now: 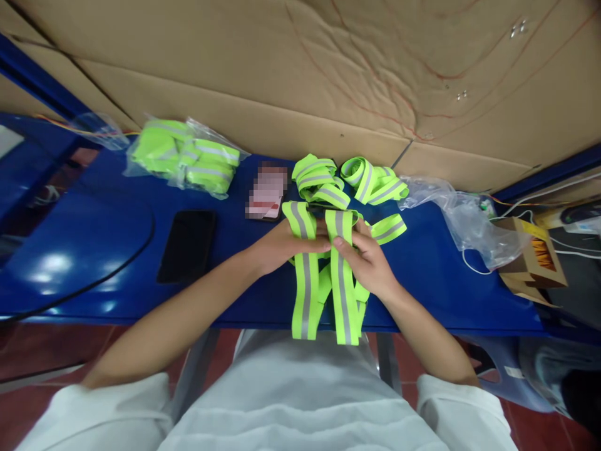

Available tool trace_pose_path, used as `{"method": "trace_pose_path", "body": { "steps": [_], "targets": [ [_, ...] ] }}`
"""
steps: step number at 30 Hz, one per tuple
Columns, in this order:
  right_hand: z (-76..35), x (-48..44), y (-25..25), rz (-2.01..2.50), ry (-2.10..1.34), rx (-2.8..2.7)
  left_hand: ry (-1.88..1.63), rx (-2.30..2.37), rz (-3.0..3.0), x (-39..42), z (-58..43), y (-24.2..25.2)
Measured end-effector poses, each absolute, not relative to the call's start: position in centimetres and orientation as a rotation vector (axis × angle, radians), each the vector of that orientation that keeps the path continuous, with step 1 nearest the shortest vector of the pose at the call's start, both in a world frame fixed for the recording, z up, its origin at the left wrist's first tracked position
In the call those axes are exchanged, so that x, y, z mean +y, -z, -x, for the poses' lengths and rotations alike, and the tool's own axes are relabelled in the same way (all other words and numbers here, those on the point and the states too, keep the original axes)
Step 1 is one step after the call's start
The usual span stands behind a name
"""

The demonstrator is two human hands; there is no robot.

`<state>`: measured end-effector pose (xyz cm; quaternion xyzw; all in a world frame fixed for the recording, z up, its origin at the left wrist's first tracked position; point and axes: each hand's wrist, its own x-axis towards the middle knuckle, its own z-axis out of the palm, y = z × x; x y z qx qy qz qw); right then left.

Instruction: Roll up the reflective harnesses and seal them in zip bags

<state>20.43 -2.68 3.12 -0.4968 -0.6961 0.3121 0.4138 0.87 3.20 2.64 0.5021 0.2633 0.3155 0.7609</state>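
Note:
Between my two hands hang neon yellow-green reflective straps with a grey stripe along the middle, their ends dropping over the table's front edge. My left hand is closed on the left part of the straps, with its fingers mostly hidden behind them. On the other side, my right hand pinches the right-hand strap, its thumb on the front. A loose strap end sticks out beyond my right fingers. Just behind my hands lie two bundles of the same strap, a left bundle and a right bundle.
Plastic-bagged straps lie at the back left of the blue table. A black phone and a lit phone rest nearby. To the right are a crumpled clear bag and an open cardboard box. A cardboard wall stands behind.

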Motion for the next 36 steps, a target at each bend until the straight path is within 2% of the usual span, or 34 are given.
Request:
{"method": "trace_pose_path", "body": {
  "steps": [6,11,17,25,32,36],
  "targets": [
    [-20.3,-3.1,-2.6,1.33,-0.57,-1.901,-0.732,0.624,-1.105,3.0,-1.2,-2.4],
    [-21.5,-2.3,-3.4,1.247,-0.688,-1.904,-0.754,0.73,-1.137,2.3,-1.7,-1.8],
    [-23.0,-2.2,-5.4,1.19,-0.864,-1.736,-0.617,0.693,-1.392,1.3,-1.4,-1.9],
    [-22.6,-3.0,-8.0,1.236,-0.712,-2.088,-0.547,0.648,-1.575,0.7,-1.1,-1.9],
    [-21.8,-2.4,-8.1,1.349,-0.588,-1.904,-0.404,0.559,-1.16,0.0,-1.4,-3.1],
    [-22.5,-2.1,-9.6,1.409,-0.776,-1.869,-0.346,0.433,-1.128,0.0,-1.7,-3.1]
  ]
}}
